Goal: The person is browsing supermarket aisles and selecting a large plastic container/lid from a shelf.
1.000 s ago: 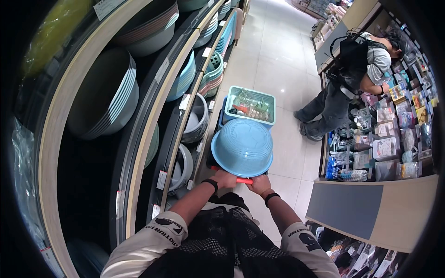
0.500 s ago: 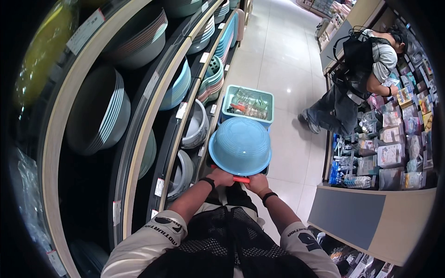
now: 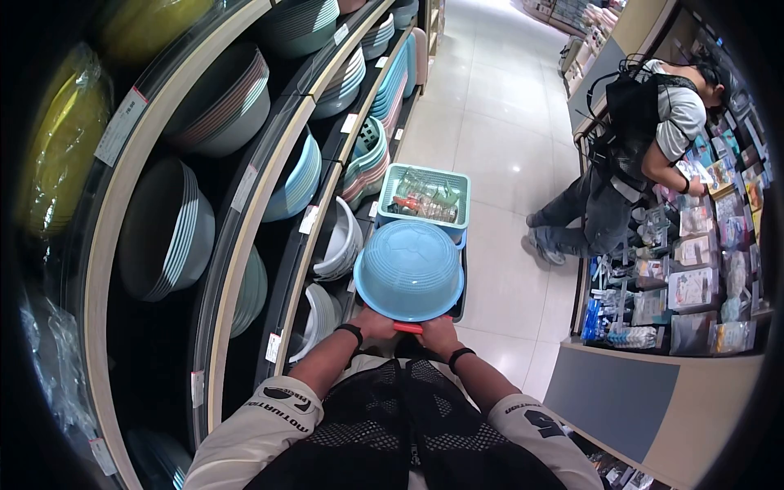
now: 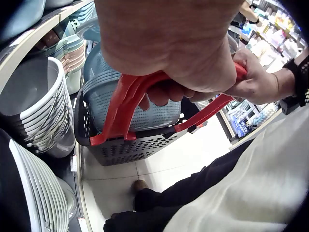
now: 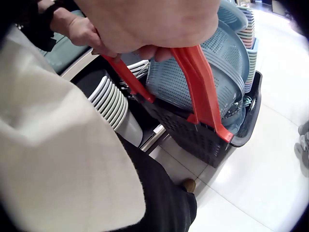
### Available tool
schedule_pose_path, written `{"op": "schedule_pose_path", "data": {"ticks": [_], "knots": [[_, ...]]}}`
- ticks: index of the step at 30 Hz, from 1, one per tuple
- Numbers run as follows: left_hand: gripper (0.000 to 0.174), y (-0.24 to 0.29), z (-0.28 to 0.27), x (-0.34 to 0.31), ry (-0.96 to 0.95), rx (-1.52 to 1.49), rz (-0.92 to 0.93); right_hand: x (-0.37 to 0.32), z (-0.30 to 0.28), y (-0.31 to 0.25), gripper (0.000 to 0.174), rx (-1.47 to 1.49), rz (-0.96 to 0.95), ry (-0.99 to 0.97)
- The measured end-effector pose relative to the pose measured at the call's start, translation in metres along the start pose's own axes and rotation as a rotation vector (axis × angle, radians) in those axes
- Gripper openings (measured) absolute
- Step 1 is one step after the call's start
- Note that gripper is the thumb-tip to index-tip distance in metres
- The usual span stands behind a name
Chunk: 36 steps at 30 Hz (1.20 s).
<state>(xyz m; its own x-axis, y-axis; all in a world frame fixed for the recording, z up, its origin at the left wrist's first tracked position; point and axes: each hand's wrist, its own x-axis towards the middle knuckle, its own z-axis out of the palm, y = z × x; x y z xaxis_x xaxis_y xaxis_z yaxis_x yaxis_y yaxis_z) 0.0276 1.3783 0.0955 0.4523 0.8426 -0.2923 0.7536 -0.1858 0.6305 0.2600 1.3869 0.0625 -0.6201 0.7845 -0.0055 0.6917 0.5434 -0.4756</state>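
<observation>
Both hands grip the red handle (image 3: 408,327) of a black perforated basket (image 4: 130,151). My left hand (image 3: 374,324) is on the handle's left part, its fingers curled under the red bar in the left wrist view. My right hand (image 3: 438,335) holds the right part, close beside it; in the right wrist view its fingertips (image 5: 157,52) show below the palm. Blue basins and strainers fill the basket, with an upturned blue basin (image 3: 411,269) on top. Beyond it, a pale green rectangular basket (image 3: 392,181) holds clear-wrapped items, one of them red.
Shelves on the left carry stacked basins (image 3: 167,233) and white-rimmed buckets (image 4: 36,96). At the right a person with a black backpack (image 3: 629,102) leans over a display of small packaged goods (image 3: 692,286). Tiled floor (image 3: 510,245) runs between.
In the head view, the basket and both hands have shifted slightly left, while the shelf goods at the left sit lower. The other person's legs and arm have moved.
</observation>
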Motion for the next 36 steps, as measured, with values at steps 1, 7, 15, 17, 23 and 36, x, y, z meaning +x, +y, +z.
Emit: {"op": "schedule_pose_path", "data": {"ticks": [1,7,15,17,23,36], "knots": [[0.033,-0.003,0.001,0.003,0.037,0.017,0.066,0.001,-0.002,0.001,0.023,0.020,-0.013,0.011],[0.029,0.001,-0.017,0.016,-0.012,0.050,0.038,0.016,-0.015,0.008,0.024,-0.030,0.001,-0.110],[0.029,-0.034,-0.010,0.040,-0.146,0.077,-0.083,0.042,-0.010,0.016,0.024,-0.011,0.043,-0.097],[0.029,-0.049,0.000,0.048,-0.096,0.091,-0.027,0.047,-0.007,0.021,0.025,-0.014,0.038,-0.100],[0.030,-0.025,-0.037,0.055,-0.042,0.093,0.032,0.061,-0.017,0.029,0.026,0.004,0.029,-0.069],[0.034,-0.080,-0.040,0.113,-0.072,0.085,0.018,0.115,-0.022,0.059,0.024,-0.050,0.035,-0.067]]}}
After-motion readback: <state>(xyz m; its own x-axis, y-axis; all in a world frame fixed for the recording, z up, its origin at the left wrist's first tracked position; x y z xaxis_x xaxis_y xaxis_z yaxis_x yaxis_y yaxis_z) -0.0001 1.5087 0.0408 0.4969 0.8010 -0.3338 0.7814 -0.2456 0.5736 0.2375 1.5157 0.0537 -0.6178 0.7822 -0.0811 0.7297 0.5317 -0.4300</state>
